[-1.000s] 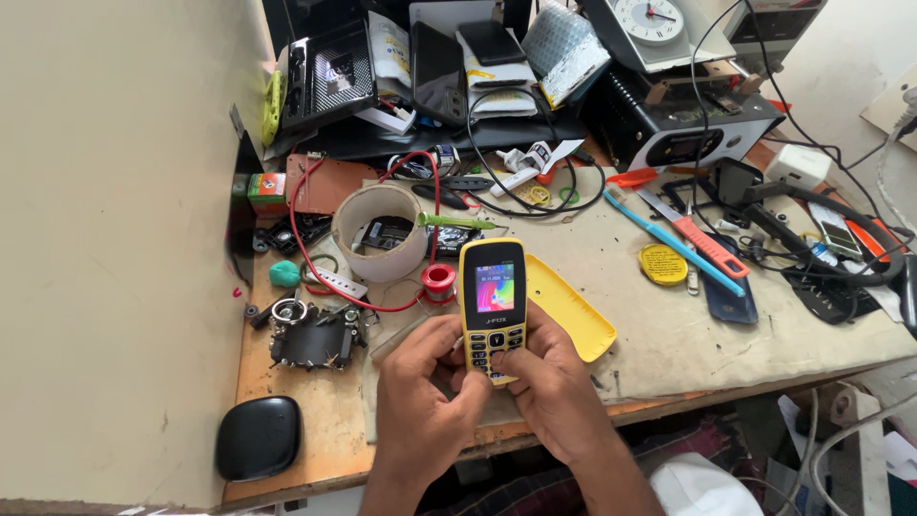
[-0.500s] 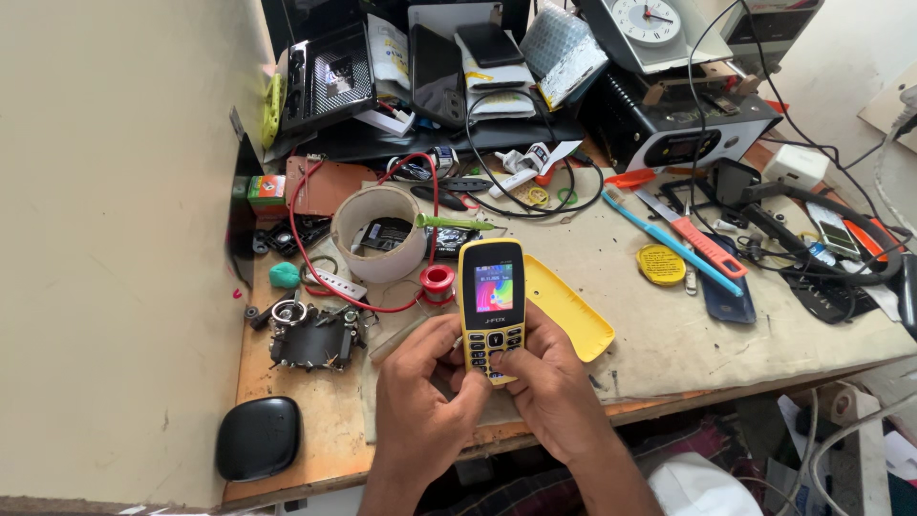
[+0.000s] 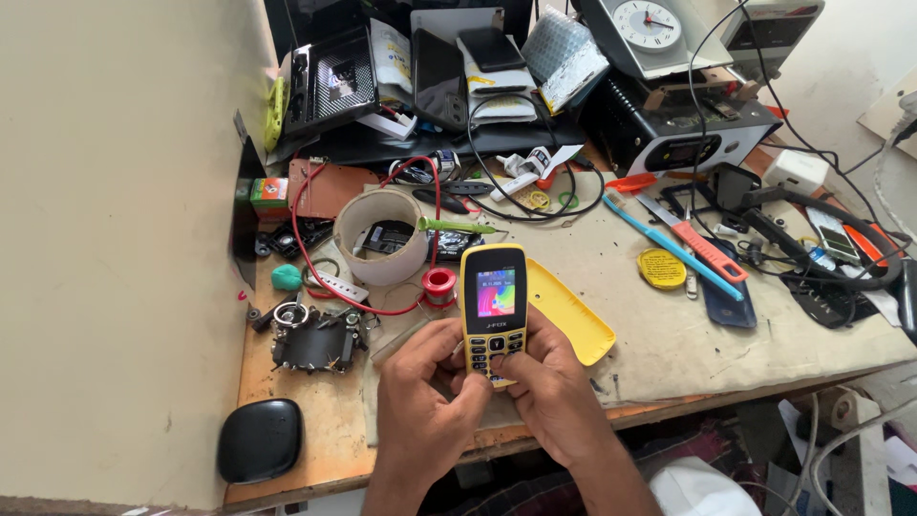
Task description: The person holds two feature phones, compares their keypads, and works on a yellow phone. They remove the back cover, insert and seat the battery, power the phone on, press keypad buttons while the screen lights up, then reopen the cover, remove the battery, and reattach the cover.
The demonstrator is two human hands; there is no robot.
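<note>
1. Cluttered repair surface (image 3: 669, 354) fills the frame, tools and cables across its upper half.
2. Nothing has shifted since a second ago: left hand (image 3: 425, 406) and right hand (image 3: 554, 397) keep their fingers wrapped round the yellow phone (image 3: 493, 311) at lower centre.
3. Its screen stays lit, thumbs on the keypad.
4. A yellow back cover (image 3: 573, 315) lies just right of it.

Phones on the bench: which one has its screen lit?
The yellow keypad phone held in both hands, left hand and right hand. The dark blue phone lying on the worktop shows no lit screen.

A yellow back cover (image 3: 573, 311) lies beside a red solder spool (image 3: 439, 284).
</note>
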